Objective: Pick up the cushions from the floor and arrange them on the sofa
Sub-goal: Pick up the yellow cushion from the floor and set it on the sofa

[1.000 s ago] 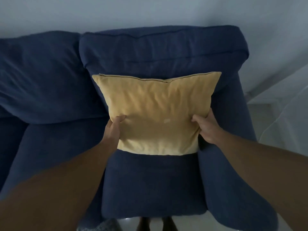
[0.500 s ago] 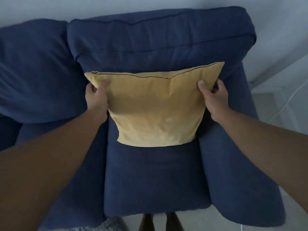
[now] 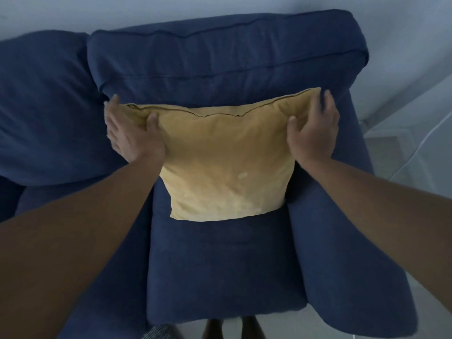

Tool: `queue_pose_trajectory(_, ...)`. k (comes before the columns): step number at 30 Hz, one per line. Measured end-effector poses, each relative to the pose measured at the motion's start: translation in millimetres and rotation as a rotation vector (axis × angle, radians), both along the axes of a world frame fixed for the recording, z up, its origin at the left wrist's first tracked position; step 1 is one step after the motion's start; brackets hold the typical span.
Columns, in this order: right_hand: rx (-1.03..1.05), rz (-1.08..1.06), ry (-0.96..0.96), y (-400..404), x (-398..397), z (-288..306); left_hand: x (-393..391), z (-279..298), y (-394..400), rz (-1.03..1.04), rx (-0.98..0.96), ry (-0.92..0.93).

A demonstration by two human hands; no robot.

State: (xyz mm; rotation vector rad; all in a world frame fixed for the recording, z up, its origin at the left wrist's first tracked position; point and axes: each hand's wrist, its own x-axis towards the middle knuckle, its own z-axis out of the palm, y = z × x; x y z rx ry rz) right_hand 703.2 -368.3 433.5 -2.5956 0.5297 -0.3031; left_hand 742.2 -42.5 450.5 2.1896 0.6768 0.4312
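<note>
My left hand now lies flatter over the upper left corner of the square mustard-yellow fabric cushion, fingers spread and blurred with motion, thumb pressing into the front face; half a second ago it pinched that corner from the side. My grip there is loose, more a push than a clasp. My right hand has climbed to the upper right corner, thumb on the front, fingers reaching up and over the top seam toward the back, so the grip on that side is a light open hold on the cushion's edge. The top edge with its dark zip line has sagged in the middle between my hands, where before it ran nearly straight, and both top corners now sit higher and wider apart.

The cushion stands on the seat of the dark blue upholstered sofa, at the right end, leaning back against the thick blue back cushion, its lower edge resting on the seat pad. To its right it lies just beside the padded armrest. A second blue back cushion sits to the left. Pale floor shows beyond the armrest.
</note>
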Motion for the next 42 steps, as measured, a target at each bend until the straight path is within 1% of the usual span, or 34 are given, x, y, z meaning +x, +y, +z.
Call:
queue_pose_trajectory(2,-0.203,0.270,-0.095,13,-15,0,-15,-3,-14,-0.119,0.207,-0.122)
queue_pose_trajectory(3,-0.290,0.434,-0.101,19,-21,-1,-23,-4,-22,-0.236,0.273,-0.184)
queue_pose_trajectory(4,-0.377,0.586,-0.067,25,-24,-3,-31,-9,-28,-0.392,0.323,-0.224)
queue_pose_trajectory(5,-0.454,0.695,0.003,30,-24,-3,-40,-15,-34,-0.573,0.372,-0.227)
queue_pose_trajectory(6,-0.499,0.748,0.088,33,-22,-3,-46,-21,-38,-0.750,0.439,-0.195)
queue_pose_trajectory(8,-0.512,0.720,0.238,33,-17,-1,-46,-36,-36,-1.015,0.653,-0.082)
queue_pose_trajectory(10,-0.518,0.660,0.300,31,-15,-1,-29,-43,-28,-1.122,0.856,-0.012)
queue_pose_trajectory(13,-0.552,0.647,0.310,37,-11,3,1,-44,-17,-1.092,1.000,0.057)
queue_pose_trajectory(16,-0.537,0.611,0.323,46,-4,8,7,-44,-19,-1.079,1.046,0.109)
queue_pose_trajectory(21,-0.544,0.578,0.334,48,-10,16,14,-34,-11,-1.118,1.155,0.063)
queue_pose_trajectory(25,-0.607,0.580,0.371,51,-17,27,21,-21,-11,-1.125,1.228,0.086)
queue_pose_trajectory(27,-0.622,0.603,0.367,50,-15,35,13,-18,-13,-1.134,1.179,0.082)
queue_pose_trajectory(30,-0.625,0.664,0.295,48,-12,43,-1,-12,-6,-1.156,1.047,0.061)
queue_pose_trajectory(32,-0.590,0.718,0.302,48,-9,45,-8,-6,0,-1.092,1.022,0.087)
queue_pose_trajectory(34,-0.554,0.738,0.370,46,-4,45,-11,-3,3,-1.013,1.017,0.152)
queue_pose_trajectory(37,-0.502,0.696,0.478,31,2,44,-12,4,7,-0.877,0.912,0.303)
queue_pose_trajectory(39,-0.518,0.650,0.535,15,4,45,-11,11,12,-0.776,0.857,0.386)
queue_pose_trajectory(42,-0.549,0.538,0.593,-6,3,52,-14,20,22,-0.659,0.839,0.435)
